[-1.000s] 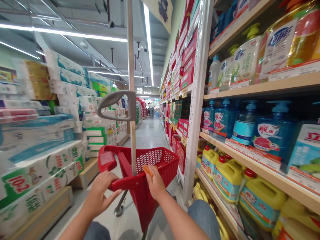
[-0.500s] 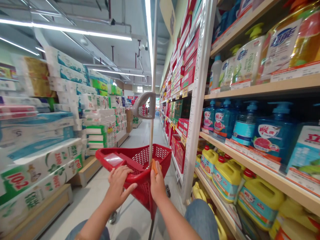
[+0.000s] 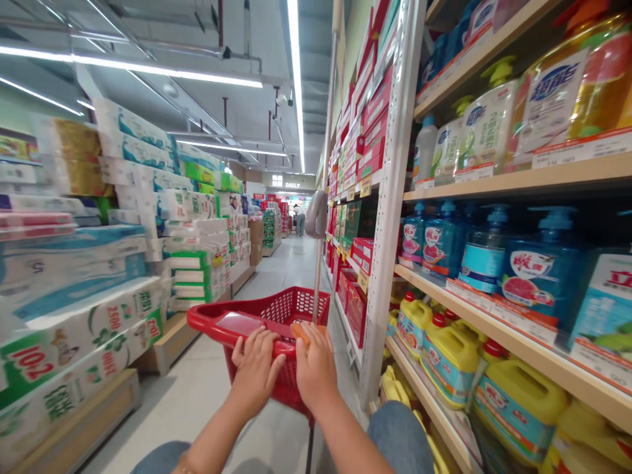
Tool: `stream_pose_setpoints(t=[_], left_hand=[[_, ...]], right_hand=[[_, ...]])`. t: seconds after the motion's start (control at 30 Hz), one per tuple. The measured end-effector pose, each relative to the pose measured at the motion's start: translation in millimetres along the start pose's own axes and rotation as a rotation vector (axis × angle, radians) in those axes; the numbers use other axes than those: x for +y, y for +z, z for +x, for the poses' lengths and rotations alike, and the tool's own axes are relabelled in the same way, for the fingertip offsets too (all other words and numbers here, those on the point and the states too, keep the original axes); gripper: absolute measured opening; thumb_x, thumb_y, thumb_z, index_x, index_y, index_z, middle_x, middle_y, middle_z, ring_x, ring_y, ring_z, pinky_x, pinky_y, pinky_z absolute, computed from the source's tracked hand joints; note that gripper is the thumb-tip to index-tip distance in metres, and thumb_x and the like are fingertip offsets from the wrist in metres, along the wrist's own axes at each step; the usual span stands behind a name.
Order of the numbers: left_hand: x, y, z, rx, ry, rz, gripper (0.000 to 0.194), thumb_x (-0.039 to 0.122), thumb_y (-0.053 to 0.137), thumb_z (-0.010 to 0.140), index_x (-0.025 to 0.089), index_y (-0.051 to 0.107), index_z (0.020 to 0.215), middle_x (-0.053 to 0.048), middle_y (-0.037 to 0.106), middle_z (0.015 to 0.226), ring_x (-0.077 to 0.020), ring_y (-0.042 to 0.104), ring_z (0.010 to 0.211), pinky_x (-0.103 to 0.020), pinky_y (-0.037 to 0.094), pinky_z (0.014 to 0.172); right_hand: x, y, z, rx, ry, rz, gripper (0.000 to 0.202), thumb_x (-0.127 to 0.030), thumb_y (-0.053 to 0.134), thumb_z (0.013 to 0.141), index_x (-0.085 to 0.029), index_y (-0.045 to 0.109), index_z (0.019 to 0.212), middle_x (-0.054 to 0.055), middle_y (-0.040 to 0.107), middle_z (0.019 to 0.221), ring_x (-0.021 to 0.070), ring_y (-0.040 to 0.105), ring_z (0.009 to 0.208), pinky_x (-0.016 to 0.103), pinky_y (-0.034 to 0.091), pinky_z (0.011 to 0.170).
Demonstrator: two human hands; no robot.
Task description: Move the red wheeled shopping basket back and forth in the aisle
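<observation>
In front of me is a red plastic shopping cart point(image 3: 257, 309) with a perforated basket. My left hand point(image 3: 259, 362) is closed over its near rim, fingers curled inward. Beside it, my right hand point(image 3: 316, 362) grips the near right part of the rim, its fingers over an orange piece point(image 3: 300, 332) whose kind I cannot make out. A tall pole point(image 3: 316, 283) with a grey loop handle point(image 3: 316, 214) rises from the basket behind my right hand. Its lower end is hidden. A flat red item point(image 3: 240, 322) lies along the cart's near side.
Stacked tissue packs point(image 3: 89, 329) line the left on wooden platforms point(image 3: 99, 415). A white shelf upright point(image 3: 390, 217) stands close on the right, beside shelves of blue pump bottles point(image 3: 530, 263) and yellow jugs point(image 3: 518, 395). The tiled aisle point(image 3: 276, 270) runs ahead; a person point(image 3: 299, 220) stands far off.
My left hand has slid right along the rim, closer to my right hand. The cart has turned slightly, and the pole and its grey handle have swung right.
</observation>
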State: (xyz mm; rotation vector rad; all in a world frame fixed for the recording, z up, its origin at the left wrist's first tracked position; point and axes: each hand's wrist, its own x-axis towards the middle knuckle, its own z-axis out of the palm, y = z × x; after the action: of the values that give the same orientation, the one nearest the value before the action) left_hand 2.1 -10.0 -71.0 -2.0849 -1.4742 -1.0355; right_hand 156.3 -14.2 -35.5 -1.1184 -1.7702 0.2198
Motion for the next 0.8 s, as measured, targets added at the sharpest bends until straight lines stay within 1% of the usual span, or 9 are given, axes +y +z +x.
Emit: stream_pose_setpoints(t=[0.1,0.17,0.2,0.27,0.33,0.47,0.6,0.7,0.8], left_hand=[[-7.2,-3.5,-0.5,-0.049,0.076,0.010,0.043,0.038,0.045,0.090,0.019,0.049,0.127,-0.012,0.057,0.127,-0.0282,0.043,0.127,-0.050,0.028,0.107],[-21.4,-10.5,1.2,-0.057,0.087,0.025,0.049,0.042,0.049,0.088,0.020,0.046,0.131,-0.013,0.056,0.132,-0.0288,0.043,0.128,-0.047,0.031,0.105],[-30.2,-14.8,2.7,-0.033,0.051,0.041,0.053,0.045,0.051,0.086,0.021,0.045,0.133,-0.013,0.054,0.134,-0.0296,0.042,0.129,-0.048,0.031,0.105],[-47.1,-22.8,6.5,0.025,-0.037,0.077,0.059,0.052,0.054,0.084,0.022,0.044,0.134,-0.014,0.052,0.137,-0.0314,0.042,0.130,-0.049,0.030,0.106],[-57.3,-27.2,10.3,0.006,-0.063,0.095,0.060,0.056,0.055,0.082,0.022,0.048,0.131,-0.014,0.052,0.136,-0.0316,0.042,0.130,-0.050,0.029,0.106],[-49.0,-23.6,15.2,0.020,-0.097,0.082,0.057,0.055,0.056,0.080,0.020,0.053,0.125,-0.014,0.056,0.129,-0.0320,0.045,0.125,-0.050,0.032,0.105],[-34.7,-20.9,15.2,0.017,-0.078,0.074,0.052,0.045,0.056,0.081,0.018,0.053,0.126,-0.014,0.056,0.127,-0.0320,0.046,0.121,-0.048,0.035,0.101],[-46.9,-27.6,15.0,-0.015,-0.077,0.086,0.050,0.048,0.055,0.081,0.022,0.055,0.124,-0.011,0.059,0.124,-0.0306,0.050,0.115,-0.047,0.035,0.099],[-74.8,-35.3,16.7,-0.037,-0.170,0.124,0.053,0.055,0.052,0.082,0.026,0.055,0.125,-0.010,0.061,0.122,-0.0305,0.052,0.115,-0.048,0.033,0.100]], right_hand=[[-20.1,-15.6,5.3,-0.081,-0.116,-0.082,0.033,-0.028,0.040,0.095,-0.021,0.065,0.116,0.007,0.068,0.116,0.0224,0.058,0.114,0.050,0.017,0.114],[-22.3,-23.3,5.8,-0.114,-0.166,-0.110,0.032,-0.030,0.043,0.094,-0.023,0.063,0.119,0.006,0.067,0.118,0.0232,0.056,0.116,0.052,0.016,0.114],[-20.1,-27.0,5.1,-0.126,-0.180,-0.116,0.034,-0.031,0.044,0.094,-0.023,0.061,0.122,0.006,0.065,0.122,0.0236,0.054,0.120,0.051,0.017,0.114],[-12.3,-33.3,2.8,-0.139,-0.183,-0.116,0.037,-0.032,0.043,0.095,-0.023,0.058,0.128,0.005,0.061,0.128,0.0232,0.049,0.126,0.047,0.024,0.113],[-5.5,-35.1,1.4,-0.124,-0.147,-0.124,0.039,-0.032,0.040,0.095,-0.022,0.057,0.129,0.005,0.060,0.130,0.0232,0.047,0.128,0.044,0.030,0.111],[-11.2,-15.9,1.6,-0.066,-0.086,-0.210,0.042,-0.032,0.044,0.093,-0.015,0.057,0.129,0.012,0.058,0.131,0.0281,0.045,0.129,0.047,0.028,0.111],[-28.5,7.2,-0.5,-0.108,-0.169,-0.256,0.052,-0.036,0.051,0.091,-0.009,0.050,0.135,0.017,0.051,0.138,0.0305,0.042,0.131,0.048,0.025,0.113],[-28.0,-0.5,-5.1,-0.134,-0.217,-0.238,0.052,-0.037,0.049,0.092,-0.011,0.049,0.136,0.014,0.051,0.139,0.0281,0.043,0.130,0.046,0.027,0.113],[-15.0,-23.3,-10.3,-0.110,-0.229,-0.211,0.046,-0.035,0.047,0.093,-0.017,0.051,0.135,0.009,0.053,0.138,0.0242,0.045,0.130,0.043,0.028,0.112]])
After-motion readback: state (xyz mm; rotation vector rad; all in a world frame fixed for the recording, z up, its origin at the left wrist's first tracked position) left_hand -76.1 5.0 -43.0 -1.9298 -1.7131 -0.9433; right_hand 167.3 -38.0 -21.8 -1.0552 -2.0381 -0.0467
